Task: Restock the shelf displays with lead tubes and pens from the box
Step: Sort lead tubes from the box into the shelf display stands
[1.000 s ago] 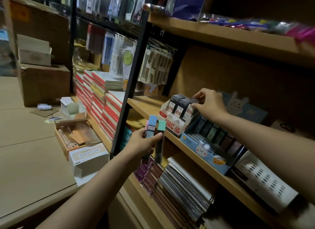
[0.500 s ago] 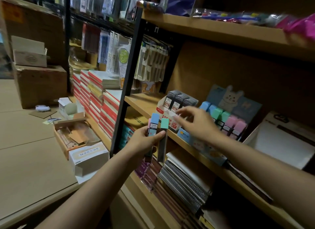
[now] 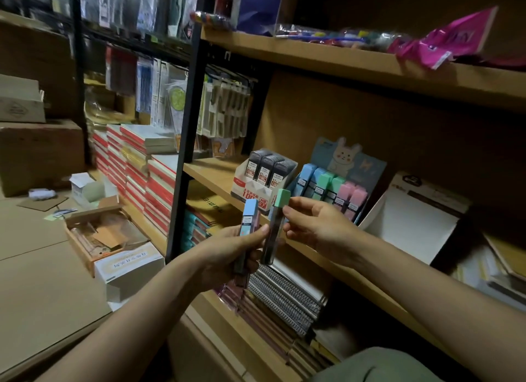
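Hands: left hand [image 3: 230, 248] grips a small bunch of lead tubes, the blue-capped tube [image 3: 249, 219] foremost, fingers wrapped round them low in front of the shelf edge.
Change: right hand [image 3: 318, 228], which a second ago was up at the black-tube display box, has come back down to the bunch; its fingers [image 3: 287, 210] now pinch the green-capped tube [image 3: 277, 225] just under the cap.
Tube position: the green-capped tube stands nearly upright between the two hands, touching both.
Meaning: likely the handover of the next tube, so one more piece is about to go up.
Shelf: the middle shelf [image 3: 210, 171] carries the black-tube display box [image 3: 263, 176] and, beside it, the pastel display [image 3: 330, 191] with blue, green and pink caps in rows.
Floor: the open supply box [image 3: 105, 233] lies well apart to the left.
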### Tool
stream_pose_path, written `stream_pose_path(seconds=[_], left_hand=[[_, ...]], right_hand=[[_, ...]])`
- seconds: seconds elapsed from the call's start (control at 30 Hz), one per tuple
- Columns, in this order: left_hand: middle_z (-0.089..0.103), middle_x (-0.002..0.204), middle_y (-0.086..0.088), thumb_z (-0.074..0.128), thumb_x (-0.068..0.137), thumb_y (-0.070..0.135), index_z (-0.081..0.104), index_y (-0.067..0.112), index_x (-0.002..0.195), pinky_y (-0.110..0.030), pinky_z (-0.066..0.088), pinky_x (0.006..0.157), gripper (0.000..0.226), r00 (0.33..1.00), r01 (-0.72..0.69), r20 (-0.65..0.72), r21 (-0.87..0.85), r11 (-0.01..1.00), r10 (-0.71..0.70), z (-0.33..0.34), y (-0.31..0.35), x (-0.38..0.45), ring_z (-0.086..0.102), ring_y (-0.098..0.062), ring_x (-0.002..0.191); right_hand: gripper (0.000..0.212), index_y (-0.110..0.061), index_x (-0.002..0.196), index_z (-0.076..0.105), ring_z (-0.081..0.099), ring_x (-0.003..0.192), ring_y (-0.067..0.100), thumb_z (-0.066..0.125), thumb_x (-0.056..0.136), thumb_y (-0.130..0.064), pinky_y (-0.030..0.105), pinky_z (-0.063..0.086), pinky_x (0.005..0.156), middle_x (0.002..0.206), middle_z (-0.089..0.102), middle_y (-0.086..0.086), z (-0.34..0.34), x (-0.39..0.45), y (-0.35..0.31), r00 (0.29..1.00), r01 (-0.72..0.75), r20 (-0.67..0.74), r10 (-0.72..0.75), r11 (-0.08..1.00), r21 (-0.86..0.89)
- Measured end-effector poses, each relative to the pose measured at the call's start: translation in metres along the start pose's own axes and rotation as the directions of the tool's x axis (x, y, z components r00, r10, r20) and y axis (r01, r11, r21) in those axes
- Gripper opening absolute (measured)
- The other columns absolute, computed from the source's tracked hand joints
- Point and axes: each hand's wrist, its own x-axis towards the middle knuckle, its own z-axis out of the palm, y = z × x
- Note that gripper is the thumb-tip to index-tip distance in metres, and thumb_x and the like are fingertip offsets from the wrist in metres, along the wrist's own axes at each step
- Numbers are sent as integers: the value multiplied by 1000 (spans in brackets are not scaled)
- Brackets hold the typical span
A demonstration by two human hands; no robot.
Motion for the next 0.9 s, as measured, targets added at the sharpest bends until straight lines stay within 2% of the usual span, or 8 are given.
stream_pose_path(seconds=[0.13,0.3,0.4,0.47,0.53,0.63,0.77,0.9], left_hand=[[55,66,2,70,79,36,62,10,99,-18,41,52,33,993,-66,-89,112,991,76,6,3,-6,48,-7,54],[62,86,-6,66,89,27,63,12,106,-20,47,55,23,966,-105,-201,274,956,164,14,8,-6,53,-13,66],[64,99,-7,58,94,30,61,18,112,-27,47,66,21,976,-56,-200,149,987,85,13,10,-4,53,-16,75],[61,106,-9,53,98,25,58,17,115,-28,46,69,19,975,-13,-222,29,999,19,11,11,-1,54,-16,78],[54,107,-13,50,98,17,56,17,114,-29,46,71,17,972,17,-232,-37,999,-25,8,10,2,52,-19,84],[49,109,-15,51,96,11,51,15,125,-30,48,75,29,983,31,-181,1,1000,-30,7,7,5,51,-22,91],[54,117,-17,52,95,7,47,14,133,-33,50,77,39,988,3,-151,3,1000,-2,8,1,8,56,-25,98],[61,104,-15,56,92,3,48,12,132,-34,54,76,42,977,-44,-210,9,999,45,7,-5,16,62,-22,92]], right_hand=[[24,-3,110,67,73,89,21,66,89,-14,25,60,71,102,74,13,1,-6,-2,999,-53,15,52,998,40],[10,-7,97,70,72,76,15,65,89,-6,23,59,69,92,73,13,-5,-6,-17,997,-6,-74,-19,947,-323],[14,-16,101,69,72,81,14,68,88,-11,30,60,77,96,72,8,-26,-4,-48,968,47,-135,-212,682,-730],[19,-20,105,67,69,85,14,70,87,-17,33,59,80,97,70,1,-42,1,-69,907,53,-160,-389,483,-874],[25,-23,108,65,66,87,13,73,85,-21,27,56,75,99,68,-3,-54,7,-83,833,46,-157,-530,348,-936],[23,-21,105,66,64,84,12,75,84,-22,13,44,64,96,67,-3,-66,16,-88,764,44,-118,-634,234,-971],[26,-20,108,69,66,90,19,75,84,-28,37,57,81,98,71,2,-74,28,-78,783,-50,-124,-609,137,-989],[26,-23,108,68,67,92,23,74,83,-30,43,56,84,99,72,3,-79,34,-68,781,-114,-147,-608,92,-989]])
